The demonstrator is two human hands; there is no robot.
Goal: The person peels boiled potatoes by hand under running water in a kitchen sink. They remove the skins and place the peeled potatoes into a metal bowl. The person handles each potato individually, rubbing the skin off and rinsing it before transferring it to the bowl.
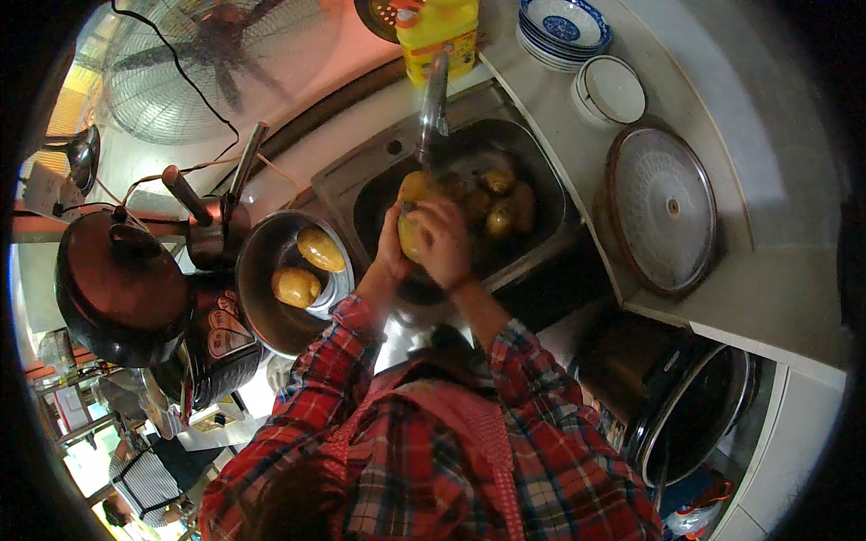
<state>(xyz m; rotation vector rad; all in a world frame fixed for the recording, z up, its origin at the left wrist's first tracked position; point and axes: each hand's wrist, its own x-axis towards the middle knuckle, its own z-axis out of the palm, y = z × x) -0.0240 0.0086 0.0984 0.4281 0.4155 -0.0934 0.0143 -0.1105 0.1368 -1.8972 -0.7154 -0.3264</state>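
Both my hands are over the stainless steel sink [548,169], just below the metal faucet [434,101]. My left hand [391,247] grips a yellow potato [413,182] from its left side. Across the same potato lies my right hand [443,237], fingers bent over its surface. A small dark spot or object shows by the right fingertips; I cannot tell which. Several more potatoes [500,220] rest in the dim basin. To the left, a round metal basin [254,267] holds two wet-looking potatoes [296,287].
Behind the faucet stands a yellow jug [443,37]. Stacked blue-and-white plates [561,27], white bowls [612,91] and a round glass lid [666,206] occupy the right counter. A lidded wok [122,291] is at left. Low on the right sits a dark pot [703,412]. Another person [145,483] appears lower left.
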